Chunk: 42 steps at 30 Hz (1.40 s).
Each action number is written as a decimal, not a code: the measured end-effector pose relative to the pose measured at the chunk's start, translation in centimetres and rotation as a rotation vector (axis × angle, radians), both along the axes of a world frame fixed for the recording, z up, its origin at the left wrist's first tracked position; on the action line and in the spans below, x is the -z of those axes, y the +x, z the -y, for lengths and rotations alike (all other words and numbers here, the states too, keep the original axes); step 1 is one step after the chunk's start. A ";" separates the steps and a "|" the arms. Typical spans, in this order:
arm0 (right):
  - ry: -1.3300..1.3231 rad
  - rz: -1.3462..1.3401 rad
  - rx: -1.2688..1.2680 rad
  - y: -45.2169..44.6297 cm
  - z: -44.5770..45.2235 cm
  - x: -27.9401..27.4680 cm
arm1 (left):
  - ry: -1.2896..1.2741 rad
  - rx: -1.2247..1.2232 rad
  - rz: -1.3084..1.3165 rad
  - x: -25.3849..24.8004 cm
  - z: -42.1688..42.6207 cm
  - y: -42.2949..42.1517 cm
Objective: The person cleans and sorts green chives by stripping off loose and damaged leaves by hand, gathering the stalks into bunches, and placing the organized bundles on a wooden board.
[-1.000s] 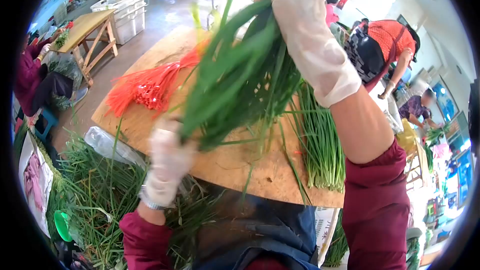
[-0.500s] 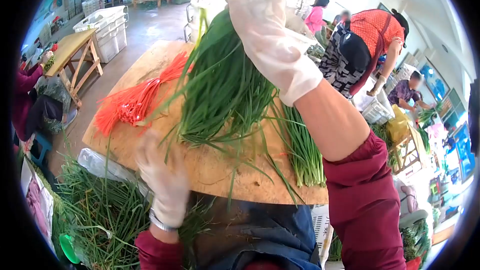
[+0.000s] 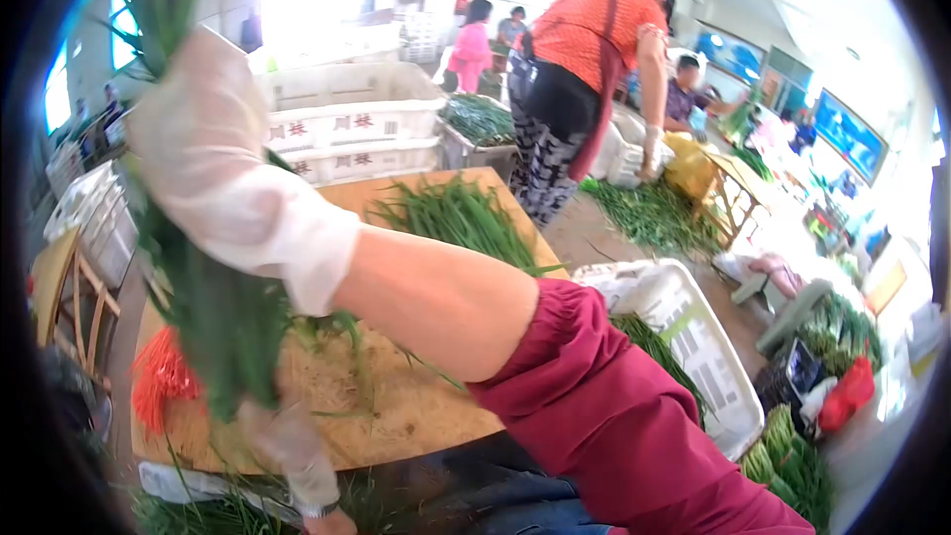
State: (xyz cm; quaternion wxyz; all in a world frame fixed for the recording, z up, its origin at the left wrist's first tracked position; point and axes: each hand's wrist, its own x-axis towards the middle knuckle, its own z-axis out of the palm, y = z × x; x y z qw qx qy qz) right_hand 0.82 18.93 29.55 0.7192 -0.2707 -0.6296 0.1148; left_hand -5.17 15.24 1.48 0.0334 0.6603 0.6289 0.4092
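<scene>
Raised at the left of the view, my right hand (image 3: 203,139), in a whitish glove, is closed round a bunch of long green stalks (image 3: 223,322) whose leafy ends hang down. Below it my left hand (image 3: 282,436), also gloved, is at the lower tips of that bunch; its fingers are blurred and partly hidden by the leaves. Red ties (image 3: 163,376) lie in a pile at the left side of the wooden table (image 3: 396,426). Another bunch of green stalks (image 3: 461,223) rests on the table's far right part.
White crates (image 3: 357,104) are stacked behind the table. At its right stands an open white crate (image 3: 708,357) holding greens. A person in an orange top (image 3: 584,30) bends beyond the table. Loose greens (image 3: 654,213) cover floor there; cut leaves (image 3: 188,515) lie below the table's front edge.
The view has swung to the right. My right hand, still round the bunch, now appears farther left. My left hand has come to the bunch's hanging tips.
</scene>
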 end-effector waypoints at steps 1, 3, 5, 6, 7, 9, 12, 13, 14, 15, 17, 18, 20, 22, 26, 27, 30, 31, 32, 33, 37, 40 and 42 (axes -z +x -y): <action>0.061 0.054 0.134 -0.5 0.1 -0.1 | 0.029 0.039 0.118 -1.9 1.6 -0.1; 0.079 0.141 0.281 -2.7 -0.7 0.1 | -0.009 0.120 0.166 -1.7 3.0 0.3; -0.062 0.111 0.093 -4.8 -1.5 1.0 | -0.079 0.190 0.134 1.9 3.2 -0.9; -0.195 0.167 0.044 -6.7 -3.4 1.9 | 0.071 0.273 0.574 2.4 3.9 -0.9; -0.191 0.178 0.021 -6.4 -3.9 2.2 | 0.095 0.357 0.833 1.1 4.5 -0.8; -0.125 0.102 0.018 -4.7 -3.0 2.1 | 0.089 0.329 0.855 1.4 5.1 -1.2; -0.019 -0.015 0.036 -3.0 -2.1 0.4 | -0.039 0.162 0.379 2.5 5.2 -0.6; -0.076 0.034 0.044 -4.0 -2.8 1.5 | -0.071 0.089 0.423 2.7 5.2 -0.1; -0.136 0.083 0.049 -4.8 -3.0 3.4 | -0.107 0.012 0.466 3.2 5.2 0.2; -0.198 0.132 0.047 -5.1 -3.2 5.1 | -0.142 -0.073 0.507 3.9 5.6 0.3; -0.212 0.454 0.109 -2.3 -2.0 4.5 | -0.068 0.003 0.403 3.9 7.1 0.5; 0.084 0.441 0.440 -5.4 -6.5 6.7 | -0.073 -0.002 0.398 2.3 8.3 1.3; 0.301 0.718 0.959 0.2 -4.0 3.8 | -0.060 -0.009 0.498 2.3 10.5 1.3; -0.042 0.475 0.260 0.2 -5.5 3.0 | -0.059 0.010 0.565 3.3 11.4 -0.2; -0.207 0.346 0.201 -2.2 -6.1 6.8 | -0.106 0.004 0.789 0.9 14.7 -1.8; -0.215 0.374 0.186 -2.2 -6.1 6.2 | -0.104 -0.049 0.768 0.6 15.4 -3.1; 0.163 0.918 0.489 -0.6 -9.2 6.4 | -0.116 -0.228 0.750 0.5 16.5 -4.3; 0.211 0.907 0.493 -0.3 -9.2 6.3 | -0.117 -0.297 0.465 -0.1 16.5 -4.8; 0.258 0.897 0.501 0.0 -9.0 6.1 | -0.109 -0.397 0.385 -0.9 16.1 -4.7; 0.305 0.889 0.513 0.4 -8.9 5.9 | -0.103 -0.492 0.307 -1.5 15.5 -4.6; 0.347 0.760 0.274 1.2 -7.7 5.7 | 0.177 -0.563 -0.075 -1.3 11.3 -6.0; 0.013 0.445 -0.003 0.5 -6.0 4.9 | 0.072 -0.535 0.096 -1.0 6.2 -5.8; -0.137 0.275 -0.066 -0.2 -5.1 4.3 | -0.041 -0.462 0.234 0.6 3.5 -5.8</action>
